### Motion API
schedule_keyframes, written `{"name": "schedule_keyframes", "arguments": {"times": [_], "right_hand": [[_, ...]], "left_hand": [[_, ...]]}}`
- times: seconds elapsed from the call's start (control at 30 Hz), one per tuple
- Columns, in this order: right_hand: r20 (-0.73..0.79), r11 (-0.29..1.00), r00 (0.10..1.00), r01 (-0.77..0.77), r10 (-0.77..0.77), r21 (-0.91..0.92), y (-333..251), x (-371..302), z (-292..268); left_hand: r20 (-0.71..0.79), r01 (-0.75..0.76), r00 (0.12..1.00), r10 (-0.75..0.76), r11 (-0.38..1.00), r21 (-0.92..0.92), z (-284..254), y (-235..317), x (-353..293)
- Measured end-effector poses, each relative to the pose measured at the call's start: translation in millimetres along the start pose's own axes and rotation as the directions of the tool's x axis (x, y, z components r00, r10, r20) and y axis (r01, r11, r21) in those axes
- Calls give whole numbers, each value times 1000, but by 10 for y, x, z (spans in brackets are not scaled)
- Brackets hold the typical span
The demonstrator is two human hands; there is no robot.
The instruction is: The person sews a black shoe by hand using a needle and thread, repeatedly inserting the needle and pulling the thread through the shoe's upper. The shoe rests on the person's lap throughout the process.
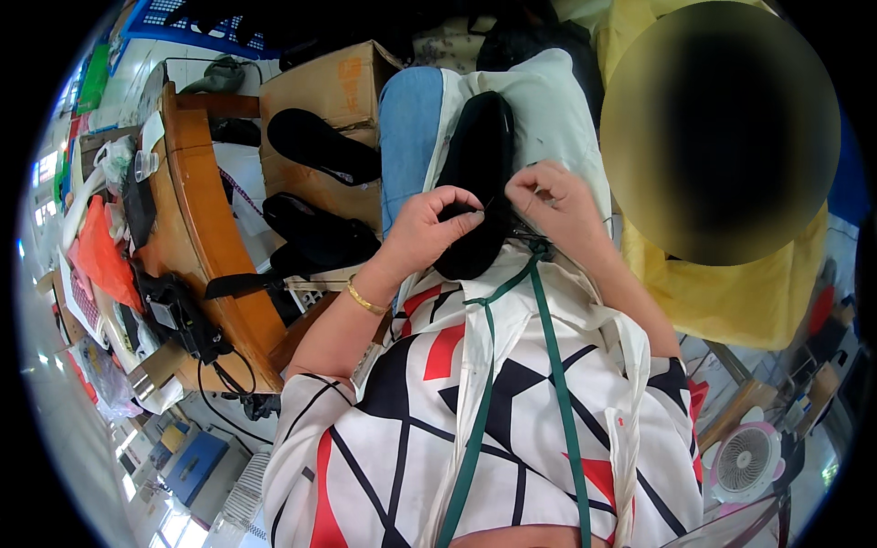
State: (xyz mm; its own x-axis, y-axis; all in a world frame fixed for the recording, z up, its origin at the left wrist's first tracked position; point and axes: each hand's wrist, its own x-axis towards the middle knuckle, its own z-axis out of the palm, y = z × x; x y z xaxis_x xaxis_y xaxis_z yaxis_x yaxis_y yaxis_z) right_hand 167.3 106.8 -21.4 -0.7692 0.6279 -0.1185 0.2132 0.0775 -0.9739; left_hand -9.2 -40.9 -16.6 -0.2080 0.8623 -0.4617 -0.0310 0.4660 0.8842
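Observation:
A black shoe [477, 146] lies lengthwise across my lap, toe pointing away from me, on a white cloth [557, 100]. Over the shoe's near part, my left hand [429, 224] is closed, thumb and forefinger pinched together. At the shoe's right edge my right hand [555, 203] is also closed in a pinch, close to the left fingertips. Whatever lies between either hand's fingers is too small to make out. A gold bangle [365, 299] circles my left wrist. The green strings [487, 365] of a pale apron hang down my front.
To the left, more black shoes [322, 146] rest by a cardboard box [333, 87]. A wooden table [196, 196] beyond holds plastic bags and a black device [178, 306]. Yellow cloth [758, 301] drapes on the right, partly behind a blurred disc. A fan [744, 461] stands lower right.

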Motion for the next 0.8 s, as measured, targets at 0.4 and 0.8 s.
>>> {"name": "schedule_keyframes", "arguments": {"times": [0.4,0.8], "right_hand": [[33,891,940,333,-340,-308,-50,-91,266],[24,679,969,-190,246,709,-602,-358,-463]], "left_hand": [[-35,-116,992,120,989,96,42,-111,-26],[56,-310,945,322,830,464,34,58,-267]]}}
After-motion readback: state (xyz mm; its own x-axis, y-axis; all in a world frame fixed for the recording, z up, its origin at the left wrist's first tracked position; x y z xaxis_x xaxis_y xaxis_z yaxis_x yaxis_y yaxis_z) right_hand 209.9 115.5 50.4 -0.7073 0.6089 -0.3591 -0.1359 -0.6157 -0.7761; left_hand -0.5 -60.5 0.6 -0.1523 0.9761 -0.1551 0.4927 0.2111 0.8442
